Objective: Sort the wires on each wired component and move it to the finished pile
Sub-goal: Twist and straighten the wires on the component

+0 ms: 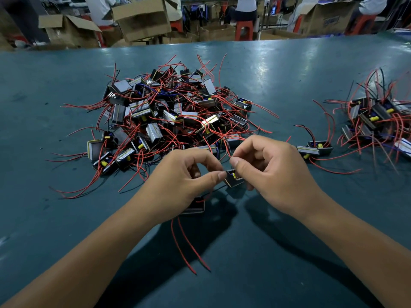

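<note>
Teal counter, big tangled pile ahead. Left hand and right hand fingers pinch one small component, right pinching its red wire.

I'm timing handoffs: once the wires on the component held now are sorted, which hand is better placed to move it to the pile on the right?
Probably the right hand. It lies nearer the smaller pile at the table's right edge and already pinches a red wire of the component; the left hand sits before the big pile.

no legible text, box print blurred
</note>
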### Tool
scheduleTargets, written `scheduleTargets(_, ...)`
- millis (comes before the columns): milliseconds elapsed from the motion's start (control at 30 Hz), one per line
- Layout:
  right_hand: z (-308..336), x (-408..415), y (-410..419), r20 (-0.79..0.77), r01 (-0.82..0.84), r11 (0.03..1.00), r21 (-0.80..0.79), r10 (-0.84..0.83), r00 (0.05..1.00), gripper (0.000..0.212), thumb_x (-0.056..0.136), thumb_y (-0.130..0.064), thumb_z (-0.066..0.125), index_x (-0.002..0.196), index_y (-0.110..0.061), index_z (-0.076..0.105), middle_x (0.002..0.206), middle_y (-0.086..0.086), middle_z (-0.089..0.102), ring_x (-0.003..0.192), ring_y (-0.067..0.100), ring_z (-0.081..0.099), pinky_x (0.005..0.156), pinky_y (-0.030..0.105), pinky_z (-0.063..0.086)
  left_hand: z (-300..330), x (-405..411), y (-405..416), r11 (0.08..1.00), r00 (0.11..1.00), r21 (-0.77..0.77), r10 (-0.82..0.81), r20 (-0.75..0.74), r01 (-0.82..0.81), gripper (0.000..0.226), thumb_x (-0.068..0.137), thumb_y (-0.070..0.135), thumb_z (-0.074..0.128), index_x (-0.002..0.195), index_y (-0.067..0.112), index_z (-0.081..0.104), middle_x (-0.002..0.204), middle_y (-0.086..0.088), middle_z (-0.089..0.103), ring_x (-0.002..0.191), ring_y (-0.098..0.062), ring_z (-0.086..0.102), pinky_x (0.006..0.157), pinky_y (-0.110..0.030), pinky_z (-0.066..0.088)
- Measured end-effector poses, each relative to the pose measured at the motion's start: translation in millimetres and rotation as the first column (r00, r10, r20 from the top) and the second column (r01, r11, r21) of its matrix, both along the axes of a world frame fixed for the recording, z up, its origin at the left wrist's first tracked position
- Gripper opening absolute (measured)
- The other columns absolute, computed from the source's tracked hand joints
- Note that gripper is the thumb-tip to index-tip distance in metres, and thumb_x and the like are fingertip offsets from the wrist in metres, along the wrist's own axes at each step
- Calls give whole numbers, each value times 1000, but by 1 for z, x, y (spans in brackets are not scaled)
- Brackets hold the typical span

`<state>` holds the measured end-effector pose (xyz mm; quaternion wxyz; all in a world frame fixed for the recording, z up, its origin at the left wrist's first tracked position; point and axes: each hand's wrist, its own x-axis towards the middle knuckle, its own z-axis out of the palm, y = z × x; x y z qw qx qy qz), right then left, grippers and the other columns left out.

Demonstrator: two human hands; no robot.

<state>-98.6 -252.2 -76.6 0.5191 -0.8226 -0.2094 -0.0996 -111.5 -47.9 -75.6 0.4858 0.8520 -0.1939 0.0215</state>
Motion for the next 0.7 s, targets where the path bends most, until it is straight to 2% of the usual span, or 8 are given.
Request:
scheduleTargets(67, 1, 1, -3, -5, -6, 1000, -26, 6, 1000, 14, 89, -19, 71, 78, -24, 64, 62, -6, 66, 50, 10, 58, 52, 30, 50, 1, 2, 4, 1000, 1000, 8, 10, -7, -10, 10, 88, 35, 74, 83, 28, 70, 66, -19, 60, 61, -38, 51, 50, -37, 38)
scheduleTargets(133, 2, 2, -5, -13, -33, 999, -35, 33, 999, 14, 89, -18, 71, 78, -23, 65, 63, -5, 66, 51, 9, 58, 53, 30, 51, 2, 3, 8, 1000, 1000, -1, 8, -30, -8, 11, 88, 37, 75, 82, 28, 71, 64, -13, 61, 58, -34, 51, 53, -31, 38)
scheduleTargets(233, 7, 4, -12, -34, -129, 989, -76, 127, 991, 13, 88, -18, 71, 78, -22, 65, 67, -4, 67, 56, 7, 57, 56, 18, 45, 6, 4, 13, 998, 989, -3, -70, -131, 70, 13, 87, 40, 75, 85, 26, 73, 67, -10, 66, 60, -34, 53, 58, -36, 41)
scheduleTargets(300, 12, 6, -18, -65, -205, 961, -185, 196, 978, 11, 87, -25, 71, 78, -24, 66, 68, -11, 65, 57, 4, 54, 56, 9, 38, 7, 4, 16, 993, 975, -10, -114, -191, 114, 15, 86, 39, 76, 87, 24, 74, 71, -12, 67, 61, -32, 51, 63, -37, 40)
scheduleTargets(400, 17, 11, -25, -131, -276, 934, -225, 252, 959, 21, 90, -40, 63, 78, -24, 69, 66, -13, 62, 58, 3, 51, 57, 12, 36, 8, 4, 19, 985, 953, -24, -173, -249, 172, 17, 83, 36, 75, 89, 21, 74, 70, 1, 68, 62, -17, 50, 62, -31, 38)
scheduleTargets(467, 16, 14, -27, -126, -235, 957, -171, 215, 968, 22, 96, -36, 58, 80, -24, 69, 68, -13, 64, 61, 3, 53, 60, 15, 40, 10, 3, 19, 976, 937, -24, -213, -278, 215, 18, 86, 35, 73, 92, 19, 74, 70, 6, 67, 63, -14, 51, 60, -28, 38)
scheduleTargets(600, 9, 13, -19, -8, -119, 955, -271, 122, 993, 10, 94, -18, 66, 91, -26, 70, 78, -11, 68, 71, 8, 61, 64, 17, 45, 14, 5, 23, 986, 939, -68, -168, -300, 155, 23, 89, 41, 67, 94, 20, 76, 61, -8, 58, 56, -22, 50, 46, -23, 37)
scheduleTargets(700, 7, 10, -11, 88, -123, 924, -362, 166, 982, 8, 91, -15, 70, 94, -21, 71, 86, -10, 66, 82, 10, 60, 73, 18, 44, 13, 7, 25, 996, 962, -68, -65, -264, 49, 6, 92, 23, 66, 93, 22, 72, 66, -4, 68, 45, -12, 49, 39, -22, 38)
